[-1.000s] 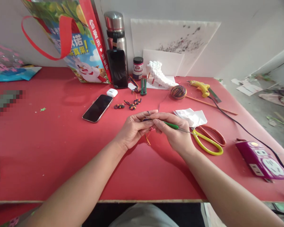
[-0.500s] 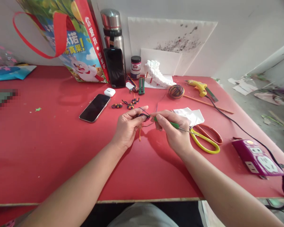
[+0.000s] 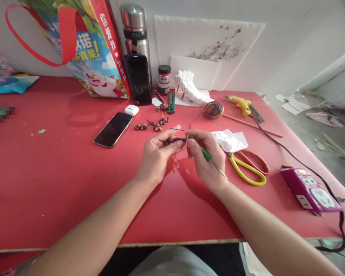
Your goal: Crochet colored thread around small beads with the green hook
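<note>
Between its thumb and fingers, my left hand (image 3: pixel 157 155) pinches a small dark piece of crochet (image 3: pixel 176 142); an orange yarn end (image 3: pixel 173 164) dangles below it. My right hand (image 3: pixel 206 157) is closed around the green grip of a crochet hook (image 3: pixel 206 153), whose metal shaft sticks out toward the wrist. The hook's working tip is at the crochet, mostly hidden by fingers. A dark strand of yarn runs over the left index finger and back toward the multicoloured yarn ball (image 3: pixel 214 109). Several small crocheted pieces (image 3: pixel 157 127) lie just beyond my hands.
Scissors (image 3: pixel 248 170), a white crumpled paper (image 3: pixel 231 141) and a purple power strip (image 3: pixel 311 191) lie to the right. A yellow glue gun (image 3: pixel 241 104) sits behind, its cord along the right. A phone (image 3: pixel 113 129), earbud case (image 3: pixel 131 110), gift bag (image 3: pixel 103 76) and steel flask (image 3: pixel 136 38) are left and back.
My right hand has turned, so the hook's shaft now slants more steeply down toward the wrist. A strand is drawn up at the crochet between my hands. The view has shifted slightly.
</note>
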Tool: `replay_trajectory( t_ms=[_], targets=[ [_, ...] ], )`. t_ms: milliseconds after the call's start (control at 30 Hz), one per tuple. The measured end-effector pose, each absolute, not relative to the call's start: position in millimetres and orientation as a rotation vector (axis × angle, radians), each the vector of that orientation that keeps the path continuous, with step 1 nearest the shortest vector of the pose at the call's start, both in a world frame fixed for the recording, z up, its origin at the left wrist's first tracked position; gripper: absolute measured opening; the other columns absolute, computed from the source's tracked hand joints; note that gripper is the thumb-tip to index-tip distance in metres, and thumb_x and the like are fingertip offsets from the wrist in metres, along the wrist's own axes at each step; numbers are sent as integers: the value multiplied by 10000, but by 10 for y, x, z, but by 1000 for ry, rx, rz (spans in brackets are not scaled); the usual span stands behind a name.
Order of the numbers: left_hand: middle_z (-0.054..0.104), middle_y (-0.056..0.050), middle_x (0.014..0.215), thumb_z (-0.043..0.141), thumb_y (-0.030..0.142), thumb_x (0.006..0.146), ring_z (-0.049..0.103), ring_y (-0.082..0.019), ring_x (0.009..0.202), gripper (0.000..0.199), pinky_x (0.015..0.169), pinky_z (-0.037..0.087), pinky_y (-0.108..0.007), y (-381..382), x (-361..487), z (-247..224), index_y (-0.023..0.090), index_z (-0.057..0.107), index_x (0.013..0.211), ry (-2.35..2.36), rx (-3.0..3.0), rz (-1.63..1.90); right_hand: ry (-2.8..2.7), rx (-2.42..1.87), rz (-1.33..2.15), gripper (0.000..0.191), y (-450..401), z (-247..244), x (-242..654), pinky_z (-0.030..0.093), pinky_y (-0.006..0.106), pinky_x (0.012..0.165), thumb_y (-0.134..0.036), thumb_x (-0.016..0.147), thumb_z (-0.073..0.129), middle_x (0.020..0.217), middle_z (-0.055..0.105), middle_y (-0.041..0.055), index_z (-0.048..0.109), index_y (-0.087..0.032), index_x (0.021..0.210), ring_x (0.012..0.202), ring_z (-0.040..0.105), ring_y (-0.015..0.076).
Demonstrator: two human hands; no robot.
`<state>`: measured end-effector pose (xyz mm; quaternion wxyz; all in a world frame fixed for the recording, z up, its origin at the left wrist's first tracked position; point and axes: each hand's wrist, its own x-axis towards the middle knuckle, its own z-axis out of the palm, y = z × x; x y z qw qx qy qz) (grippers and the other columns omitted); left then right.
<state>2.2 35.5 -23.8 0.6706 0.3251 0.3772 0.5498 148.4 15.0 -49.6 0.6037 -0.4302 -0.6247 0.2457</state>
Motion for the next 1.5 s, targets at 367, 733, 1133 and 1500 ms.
replay_trajectory(
  t_ms=[367,733,1133,1500],
  targets=[
    [760,5,802,941,157,619,670,-91,750,354,734,558,-203,368,-31,-177,239,922,963,776,758,1161,-859,-749,1499,365,331,-374,1581,459,241,516,-562,852,900,627,618,-45,779,-218,827,504,463,75],
    [702,28,744,950,140,619,653,-86,729,396,747,555,-210,374,-40,-183,234,914,1001,810,818,1206,-1458,-813,758,95,206,-316,1598,615,342,746,-231,941,831,911,766,34,883,-268,1011,736,670,148],
    [788,-2,852,894,122,671,739,-111,745,363,753,613,-223,375,-49,-140,174,882,1030,709,661,1046,-998,-833,1109,102,248,-365,1540,625,276,641,-229,813,894,776,776,-38,820,-254,880,611,685,112],
    [786,0,887,924,80,709,727,-125,840,330,858,610,-263,368,-20,-135,198,876,1013,679,648,1100,-871,-812,1227,188,238,-297,1499,619,275,659,-283,721,973,689,709,-54,823,-262,832,608,654,113]
  ],
)
